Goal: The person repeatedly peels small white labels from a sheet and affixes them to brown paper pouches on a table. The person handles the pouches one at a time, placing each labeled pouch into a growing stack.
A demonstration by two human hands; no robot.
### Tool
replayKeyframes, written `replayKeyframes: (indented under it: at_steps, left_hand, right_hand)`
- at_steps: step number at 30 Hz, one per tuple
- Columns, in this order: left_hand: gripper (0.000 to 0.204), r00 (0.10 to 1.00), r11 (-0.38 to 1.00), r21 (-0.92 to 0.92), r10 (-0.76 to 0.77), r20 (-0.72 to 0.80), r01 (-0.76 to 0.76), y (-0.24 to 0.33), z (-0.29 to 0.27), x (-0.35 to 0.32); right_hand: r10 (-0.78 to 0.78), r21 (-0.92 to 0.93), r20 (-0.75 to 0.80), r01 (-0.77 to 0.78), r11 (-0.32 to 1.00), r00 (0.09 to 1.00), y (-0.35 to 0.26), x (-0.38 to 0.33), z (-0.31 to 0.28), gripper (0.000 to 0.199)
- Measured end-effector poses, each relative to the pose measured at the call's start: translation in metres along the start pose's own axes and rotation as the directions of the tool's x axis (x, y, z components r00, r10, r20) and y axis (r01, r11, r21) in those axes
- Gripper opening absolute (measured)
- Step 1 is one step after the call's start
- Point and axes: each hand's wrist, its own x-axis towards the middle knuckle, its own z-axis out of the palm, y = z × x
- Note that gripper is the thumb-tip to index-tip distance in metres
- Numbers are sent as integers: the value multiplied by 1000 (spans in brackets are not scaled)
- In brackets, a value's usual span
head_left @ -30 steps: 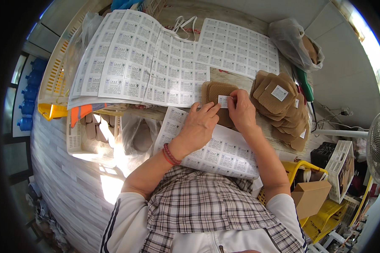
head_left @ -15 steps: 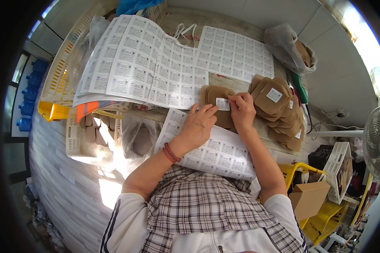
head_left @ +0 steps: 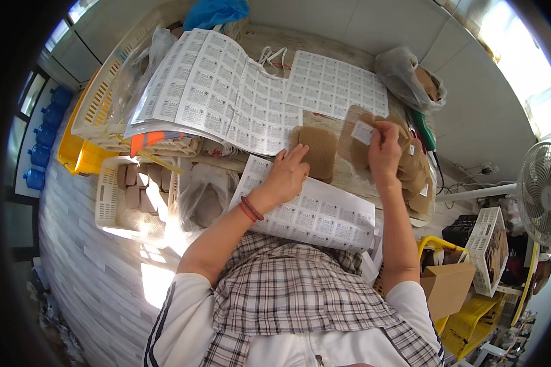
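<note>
Head view: the right hand (head_left: 382, 150) pinches a brown pouch (head_left: 356, 136) with a white sticker, lifted over the pouch pile (head_left: 415, 177). The left hand (head_left: 288, 174) lies flat, fingers spread — touching another brown pouch (head_left: 317, 150) on the table. A loose pinch could drop the pouch — I think the pile could slide.

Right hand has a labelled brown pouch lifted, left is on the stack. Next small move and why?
Probably set the labelled pouch down on the pile of labelled pouches at the right. The right hand holds it up just above and left of that pile, white sticker already on, while the left hand rests by the unlabelled brown stack.
</note>
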Motion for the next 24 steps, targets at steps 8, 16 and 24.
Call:
replayKeyframes:
  at_steps: [8,16,24]
  left_hand:
    - [7,994,984,-138,-112,3,111,30,-36,5]
    - [12,972,945,-225,-233,40,236,37,-55,-9]
    - [15,909,870,-265,-397,124,416,27,-61,-19]
  right_hand:
    - [-39,-414,157,102,905,987,-23,-8,-52,37]
    - [-33,72,361,7,997,932,-65,-105,1,21]
    - [-474,-1,177,482,876,862,-59,-111,7,20]
